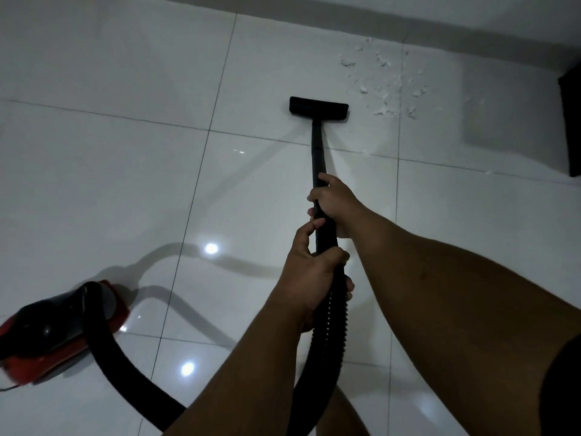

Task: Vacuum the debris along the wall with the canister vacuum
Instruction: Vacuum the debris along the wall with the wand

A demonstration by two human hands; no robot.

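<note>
A black wand (315, 146) ends in a flat black floor nozzle (318, 106) that sits on the white tiles. White debris (388, 84) lies scattered to the right of the nozzle, close to the wall (440, 14). My right hand (333, 204) grips the wand higher up. My left hand (309, 275) grips it lower, where the ribbed black hose (327, 335) joins. The hose loops down and left to the red and black canister vacuum (50, 332) at the lower left.
Glossy white floor tiles (125, 184) with dark grout lines fill the view. A dark object (572, 121) stands at the right edge near the wall. A thin cord (9, 388) leaves the canister at the left edge.
</note>
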